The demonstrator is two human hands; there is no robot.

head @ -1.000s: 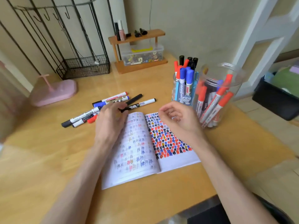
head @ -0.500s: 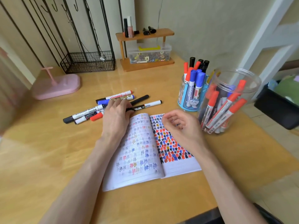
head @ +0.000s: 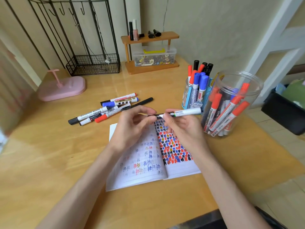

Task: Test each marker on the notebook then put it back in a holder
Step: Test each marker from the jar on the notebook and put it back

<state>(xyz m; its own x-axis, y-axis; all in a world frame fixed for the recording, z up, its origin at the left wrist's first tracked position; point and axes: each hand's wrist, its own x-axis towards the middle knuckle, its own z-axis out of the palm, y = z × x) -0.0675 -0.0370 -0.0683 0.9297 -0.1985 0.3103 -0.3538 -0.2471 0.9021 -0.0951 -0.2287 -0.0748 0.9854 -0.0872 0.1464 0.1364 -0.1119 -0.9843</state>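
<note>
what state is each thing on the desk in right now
notebook, open flat, pages marked
marker, held level above the notebook
left grip, pinches its black end
right grip, pinches its white barrel
loose markers, capped, lying on the desk
jar, upright, lidless
blue holder, upright, packed

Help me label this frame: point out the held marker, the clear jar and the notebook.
held marker (head: 186, 112): head view, on its white barrel.
clear jar (head: 234, 78): head view, on its bare upper wall.
notebook (head: 181, 168): head view, on the blank foot of its right page.
</note>
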